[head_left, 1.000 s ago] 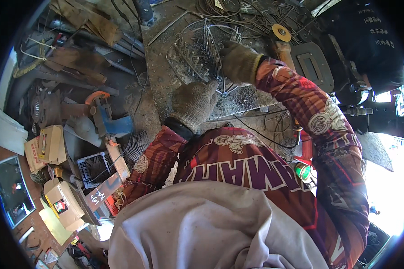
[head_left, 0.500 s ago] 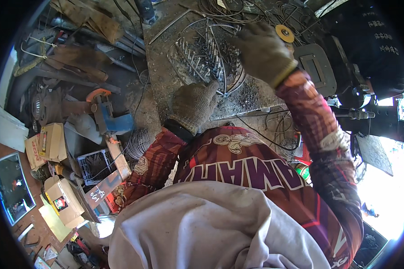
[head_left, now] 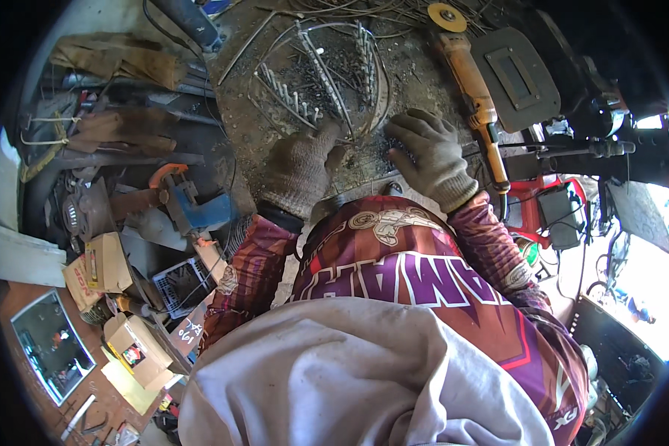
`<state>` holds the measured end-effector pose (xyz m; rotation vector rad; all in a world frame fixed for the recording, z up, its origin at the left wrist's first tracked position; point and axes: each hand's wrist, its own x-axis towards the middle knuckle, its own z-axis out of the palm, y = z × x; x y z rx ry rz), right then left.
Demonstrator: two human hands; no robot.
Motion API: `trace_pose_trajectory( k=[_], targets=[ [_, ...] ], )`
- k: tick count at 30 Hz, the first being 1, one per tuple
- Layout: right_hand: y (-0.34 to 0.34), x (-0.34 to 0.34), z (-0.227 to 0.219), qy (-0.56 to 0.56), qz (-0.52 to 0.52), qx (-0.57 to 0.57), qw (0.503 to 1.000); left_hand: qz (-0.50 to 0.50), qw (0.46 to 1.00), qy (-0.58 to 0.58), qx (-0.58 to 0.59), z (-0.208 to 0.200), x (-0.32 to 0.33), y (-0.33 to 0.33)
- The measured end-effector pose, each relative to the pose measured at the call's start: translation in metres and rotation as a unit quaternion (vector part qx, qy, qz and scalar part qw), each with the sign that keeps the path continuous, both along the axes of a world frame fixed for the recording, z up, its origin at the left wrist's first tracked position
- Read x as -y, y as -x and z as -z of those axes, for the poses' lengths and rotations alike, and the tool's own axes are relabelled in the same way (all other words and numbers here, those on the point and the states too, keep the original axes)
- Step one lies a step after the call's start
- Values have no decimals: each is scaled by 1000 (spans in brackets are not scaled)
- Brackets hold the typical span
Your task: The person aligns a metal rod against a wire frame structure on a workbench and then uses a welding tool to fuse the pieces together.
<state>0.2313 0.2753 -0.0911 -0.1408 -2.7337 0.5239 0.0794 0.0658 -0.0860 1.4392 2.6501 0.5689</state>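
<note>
A round frame of bent metal rod (head_left: 388, 80), with straight bars bearing rows of short metal pegs (head_left: 279, 93), rests on a dirty metal worktable (head_left: 238, 111). My gloved left hand (head_left: 299, 169) is closed at the frame's near end, its fingertips on the rod there; the exact grip is partly hidden by the glove. To the right of that end, my gloved right hand (head_left: 432, 157) hovers low over the table edge with fingers extended and nothing in them. An angle grinder (head_left: 472, 82) with a yellow disc lies beyond it.
A welding mask (head_left: 516, 82) lies right of the grinder. Loose rods and wire (head_left: 334, 11) cover the table's far side. On the left are a blue vise (head_left: 197, 208), leather pieces (head_left: 119, 59) and cardboard boxes (head_left: 137, 349). A red-framed machine (head_left: 550, 212) stands at lower right.
My right hand has come back from the far right, by the grinder's disc, to the near table edge. The grinder now shows in full. My left hand stays at the frame's near end.
</note>
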Motion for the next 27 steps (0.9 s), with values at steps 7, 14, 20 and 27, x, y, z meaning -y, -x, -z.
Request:
trace_pose_trajectory(
  k=[7, 14, 20, 27],
  targets=[
    [8, 14, 14, 6, -26, 37, 999, -14, 998, 61, 2, 3, -2, 2],
    [8, 12, 23, 20, -34, -4, 999, -52, 997, 56, 1, 1, -3, -5],
    [7, 12, 27, 32, 7, -35, 999, -15, 999, -45, -28, 18, 2, -2],
    [5, 13, 35, 35, 28, -47, 998, 40, 986, -104, -125, 0, 13, 1]
  ],
)
